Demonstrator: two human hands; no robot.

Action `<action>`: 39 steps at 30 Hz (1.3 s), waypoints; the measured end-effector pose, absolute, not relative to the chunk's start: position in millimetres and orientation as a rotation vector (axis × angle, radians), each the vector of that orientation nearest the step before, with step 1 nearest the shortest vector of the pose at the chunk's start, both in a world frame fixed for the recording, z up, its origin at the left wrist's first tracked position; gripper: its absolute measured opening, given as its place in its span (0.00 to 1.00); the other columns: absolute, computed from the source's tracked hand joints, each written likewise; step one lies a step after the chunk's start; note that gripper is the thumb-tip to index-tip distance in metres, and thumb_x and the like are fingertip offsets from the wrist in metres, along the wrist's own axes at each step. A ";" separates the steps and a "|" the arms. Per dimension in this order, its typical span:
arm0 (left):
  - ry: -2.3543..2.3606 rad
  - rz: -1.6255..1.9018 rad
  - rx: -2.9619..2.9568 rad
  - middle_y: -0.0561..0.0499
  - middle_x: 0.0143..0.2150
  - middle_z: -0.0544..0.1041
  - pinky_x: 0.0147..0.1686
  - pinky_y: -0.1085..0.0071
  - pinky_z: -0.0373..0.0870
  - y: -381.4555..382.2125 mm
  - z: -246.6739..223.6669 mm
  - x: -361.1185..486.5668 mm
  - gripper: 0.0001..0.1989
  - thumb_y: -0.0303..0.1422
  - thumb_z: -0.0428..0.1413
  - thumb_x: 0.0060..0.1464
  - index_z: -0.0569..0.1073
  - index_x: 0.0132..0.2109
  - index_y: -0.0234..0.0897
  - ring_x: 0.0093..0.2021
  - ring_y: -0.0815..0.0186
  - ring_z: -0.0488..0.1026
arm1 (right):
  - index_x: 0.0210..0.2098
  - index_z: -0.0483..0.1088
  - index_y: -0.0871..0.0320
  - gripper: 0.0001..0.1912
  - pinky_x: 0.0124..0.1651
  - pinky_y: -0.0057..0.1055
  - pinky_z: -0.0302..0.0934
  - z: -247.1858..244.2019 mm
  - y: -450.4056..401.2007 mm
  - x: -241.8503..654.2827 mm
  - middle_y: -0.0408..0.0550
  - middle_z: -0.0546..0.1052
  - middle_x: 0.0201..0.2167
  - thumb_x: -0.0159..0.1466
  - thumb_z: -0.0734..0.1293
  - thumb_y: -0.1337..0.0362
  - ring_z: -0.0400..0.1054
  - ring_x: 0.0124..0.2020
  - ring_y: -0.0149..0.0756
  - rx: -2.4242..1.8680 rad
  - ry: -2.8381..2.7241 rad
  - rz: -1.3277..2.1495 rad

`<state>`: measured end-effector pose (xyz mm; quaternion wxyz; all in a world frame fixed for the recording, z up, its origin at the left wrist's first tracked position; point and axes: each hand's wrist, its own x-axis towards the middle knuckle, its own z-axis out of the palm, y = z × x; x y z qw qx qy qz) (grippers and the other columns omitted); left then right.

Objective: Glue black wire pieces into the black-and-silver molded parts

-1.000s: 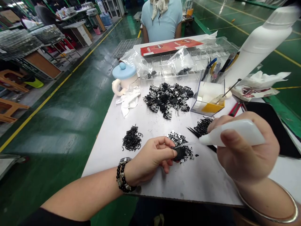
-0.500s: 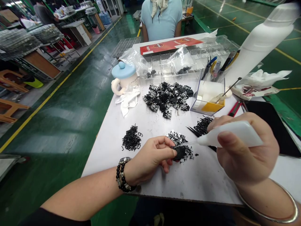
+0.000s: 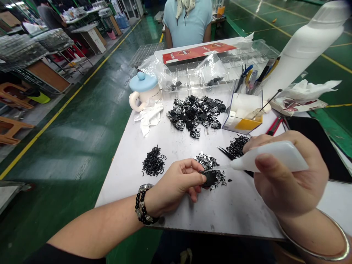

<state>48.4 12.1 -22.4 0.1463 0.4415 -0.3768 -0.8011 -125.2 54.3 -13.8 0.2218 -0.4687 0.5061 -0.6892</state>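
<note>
Between the thumb and fingers of my left hand (image 3: pixel 178 181) is a small black plastic part (image 3: pixel 210 178), held just above a heap of small silvery metal pieces (image 3: pixel 206 160). My right hand (image 3: pixel 291 179) grips a white squeeze bottle (image 3: pixel 280 157) tilted sideways. Its thin nozzle points left, and the tip meets the black part's upper edge near my left thumb; whether any liquid comes out is too small to see. Black tweezers (image 3: pixel 226 152) lie by a pile of small black pieces (image 3: pixel 238 146), partly behind my right hand. Another pile of curved black pieces (image 3: pixel 153 162) sits to the left.
A large heap of black-and-metal assemblies (image 3: pixel 195 113) lies mid-table. Behind it are a lidded mug (image 3: pixel 145 91), a clear divided tray (image 3: pixel 189 73) and a tool holder (image 3: pixel 242 113). A tall white bottle (image 3: pixel 308 51) stands right. Someone in light blue (image 3: pixel 187 22) sits beyond the table.
Both hands keep nearly the same pose, with the nozzle tip still at the black part. The whole view has shifted very slightly.
</note>
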 end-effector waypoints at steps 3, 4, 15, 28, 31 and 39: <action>-1.090 -2.306 1.261 0.59 0.16 0.70 0.12 0.84 0.59 11.8 -23.5 48.5 0.08 0.26 0.58 0.42 0.68 0.33 0.33 0.12 0.78 0.64 | 0.24 0.66 0.51 0.09 0.28 0.39 0.55 -11.3 55.1 -127.9 0.42 0.65 0.19 0.55 0.70 0.58 0.62 0.24 0.39 -1.264 1.328 -1.977; -1.089 -2.302 1.259 0.59 0.16 0.69 0.12 0.84 0.59 11.7 -23.8 48.4 0.08 0.26 0.58 0.42 0.68 0.33 0.33 0.12 0.78 0.63 | 0.24 0.66 0.52 0.09 0.28 0.39 0.55 -10.3 55.8 -129.0 0.43 0.66 0.19 0.55 0.70 0.58 0.62 0.23 0.39 -1.259 1.287 -1.980; -1.079 -2.284 1.268 0.58 0.17 0.69 0.12 0.84 0.58 11.6 -22.1 48.7 0.08 0.27 0.58 0.42 0.68 0.33 0.33 0.12 0.77 0.64 | 0.27 0.67 0.53 0.06 0.26 0.36 0.53 -14.8 63.7 -128.9 0.44 0.66 0.21 0.57 0.69 0.62 0.61 0.25 0.36 -1.337 1.147 -1.779; -1.051 -2.299 1.280 0.59 0.16 0.69 0.11 0.85 0.58 11.4 -21.5 47.7 0.09 0.26 0.58 0.41 0.67 0.32 0.34 0.12 0.77 0.63 | 0.25 0.66 0.55 0.09 0.27 0.37 0.56 -14.0 49.9 -136.8 0.42 0.67 0.20 0.55 0.70 0.59 0.59 0.21 0.33 -1.145 1.190 -2.037; -1.065 -2.274 1.277 0.59 0.16 0.69 0.10 0.84 0.59 11.4 -22.6 47.1 0.09 0.27 0.58 0.40 0.67 0.32 0.34 0.13 0.77 0.63 | 0.29 0.63 0.54 0.09 0.28 0.33 0.56 -22.1 35.6 -145.5 0.41 0.64 0.23 0.57 0.68 0.59 0.60 0.24 0.32 -1.089 1.401 -2.024; -1.034 -2.249 1.275 0.59 0.18 0.68 0.11 0.84 0.60 12.2 -21.1 45.8 0.11 0.27 0.59 0.39 0.66 0.32 0.34 0.17 0.76 0.64 | 0.33 0.56 0.54 0.14 0.31 0.33 0.57 -48.3 -0.6 -144.9 0.42 0.70 0.28 0.55 0.67 0.62 0.64 0.26 0.32 -1.694 1.890 -1.148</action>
